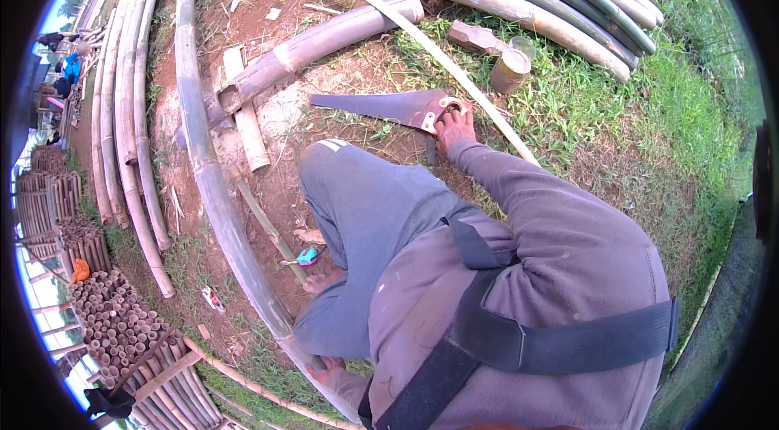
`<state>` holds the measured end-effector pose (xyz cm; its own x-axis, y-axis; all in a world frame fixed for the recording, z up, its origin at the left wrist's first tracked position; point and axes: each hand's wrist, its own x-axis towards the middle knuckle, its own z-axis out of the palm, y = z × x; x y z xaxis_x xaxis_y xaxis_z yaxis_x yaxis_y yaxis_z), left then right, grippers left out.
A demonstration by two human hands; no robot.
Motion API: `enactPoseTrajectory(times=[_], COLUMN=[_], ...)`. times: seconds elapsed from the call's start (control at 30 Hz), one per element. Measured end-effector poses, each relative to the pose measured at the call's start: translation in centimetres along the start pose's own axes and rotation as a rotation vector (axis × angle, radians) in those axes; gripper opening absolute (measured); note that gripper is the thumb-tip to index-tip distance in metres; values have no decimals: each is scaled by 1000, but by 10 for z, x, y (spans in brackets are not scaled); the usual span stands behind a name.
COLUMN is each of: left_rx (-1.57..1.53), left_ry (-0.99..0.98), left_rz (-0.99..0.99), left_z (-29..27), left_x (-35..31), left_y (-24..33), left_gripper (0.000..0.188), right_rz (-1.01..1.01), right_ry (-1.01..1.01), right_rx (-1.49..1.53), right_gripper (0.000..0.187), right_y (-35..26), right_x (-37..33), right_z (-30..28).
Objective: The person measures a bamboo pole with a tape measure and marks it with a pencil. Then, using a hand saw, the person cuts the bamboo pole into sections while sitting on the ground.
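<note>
My right hand (454, 128) is closed at the handle of a handsaw (369, 107), whose dark, tapering blade lies low over the ground and points left. Down at the lower middle, my left hand (329, 371) grips the near end of a long green-grey bamboo pole (213, 178); part of that hand is hidden by the pole and my sleeve. The pole runs up past my bent leg to the far edge. Beyond the saw rests a thick cut bamboo length (341, 34), its hollow end facing left, on a split bamboo piece (250, 138).
A thin pale bamboo strip (458, 69) slants past my right hand. Near it are a bamboo-section container (511, 69) and a brownish block (473, 37). Bamboo poles lie stacked far right (527, 12) and left (126, 105). Cut tubes (118, 320) fill a rack at lower left.
</note>
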<state>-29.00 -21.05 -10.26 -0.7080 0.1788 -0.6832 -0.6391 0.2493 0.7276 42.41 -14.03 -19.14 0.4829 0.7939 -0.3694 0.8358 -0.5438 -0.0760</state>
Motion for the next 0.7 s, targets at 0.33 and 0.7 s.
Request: enactPoseTrajectory(times=[0.33, 0.7], left_rx=[192, 264], left_ry=[-174, -291], left_rz=[67, 127], left_z=[-4, -1], left_x=[-13, -17], left_y=[-10, -15], left_gripper=[85, 76], right_rz=[-271, 398], right_ry=[256, 422], right_rx=[359, 379], right_gripper=[42, 71], right_y=[27, 104], right_x=[-78, -50], right_z=[19, -14])
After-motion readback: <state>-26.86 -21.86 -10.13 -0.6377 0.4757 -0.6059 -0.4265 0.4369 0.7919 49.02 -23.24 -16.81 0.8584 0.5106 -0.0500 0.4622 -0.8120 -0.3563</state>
